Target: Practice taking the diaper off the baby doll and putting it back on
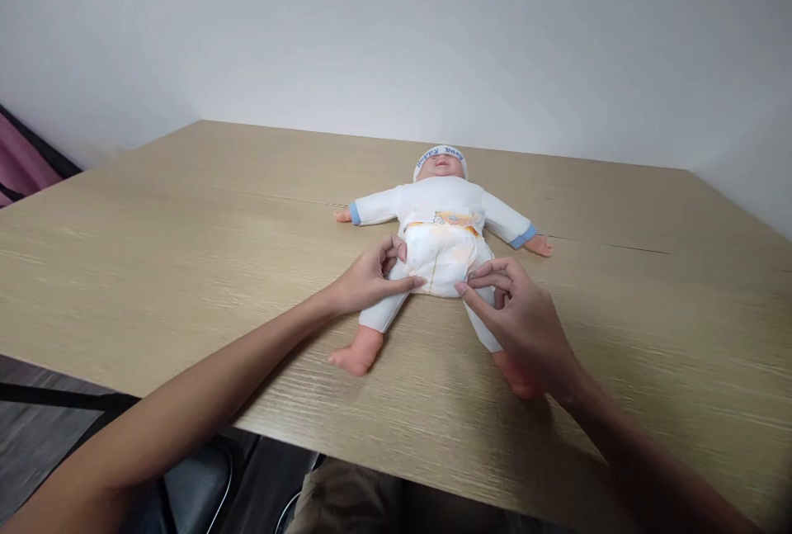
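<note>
A baby doll (440, 191) in a white suit with blue cuffs lies on its back, head away from me and arms spread. Around its hips is a white diaper (438, 257) with an orange waistband print. My left hand (374, 274) is at the diaper's left side, thumb on the lower leg edge and fingers curled by the doll's hip. On the other side, my right hand (511, 295) pinches the diaper's leg edge between thumb and fingers. That hand partly hides the doll's right-side leg and foot.
The doll lies on a wooden table (186, 270) against a pale wall (396, 39). Below the near edge are a dark chair (198, 476) and my trousered leg (346, 501). Pink and black fabric (28, 154) shows at far left.
</note>
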`<state>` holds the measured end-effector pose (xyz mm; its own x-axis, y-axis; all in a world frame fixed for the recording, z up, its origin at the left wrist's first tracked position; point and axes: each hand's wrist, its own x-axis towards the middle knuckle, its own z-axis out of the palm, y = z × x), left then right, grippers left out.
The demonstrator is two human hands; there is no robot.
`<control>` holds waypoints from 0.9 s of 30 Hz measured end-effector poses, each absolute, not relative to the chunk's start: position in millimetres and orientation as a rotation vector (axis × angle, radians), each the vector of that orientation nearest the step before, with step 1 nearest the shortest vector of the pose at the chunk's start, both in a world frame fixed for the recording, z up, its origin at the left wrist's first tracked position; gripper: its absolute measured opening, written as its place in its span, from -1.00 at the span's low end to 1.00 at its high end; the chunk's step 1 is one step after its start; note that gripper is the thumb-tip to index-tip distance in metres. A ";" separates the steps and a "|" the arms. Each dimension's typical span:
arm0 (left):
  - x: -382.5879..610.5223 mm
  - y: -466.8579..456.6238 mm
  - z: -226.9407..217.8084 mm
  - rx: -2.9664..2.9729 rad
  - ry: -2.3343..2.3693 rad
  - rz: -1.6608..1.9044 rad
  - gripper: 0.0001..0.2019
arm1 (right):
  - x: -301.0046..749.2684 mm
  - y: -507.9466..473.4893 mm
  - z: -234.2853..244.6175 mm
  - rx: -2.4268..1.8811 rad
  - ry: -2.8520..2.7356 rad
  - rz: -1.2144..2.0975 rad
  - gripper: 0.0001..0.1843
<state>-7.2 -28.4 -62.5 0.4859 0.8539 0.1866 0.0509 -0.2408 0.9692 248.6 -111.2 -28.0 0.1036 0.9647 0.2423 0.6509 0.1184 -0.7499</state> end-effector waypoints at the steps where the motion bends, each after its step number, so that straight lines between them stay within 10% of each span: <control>1: -7.6 -29.0 -61.5 1.612 0.818 0.921 -0.51 | 251.5 -111.0 -27.1 -1.606 -1.651 0.523 -0.59; 27: -7.2 -47.9 -37.8 1.181 0.855 0.773 -0.52 | 243.6 -112.7 -32.9 -1.618 -1.615 0.713 -0.60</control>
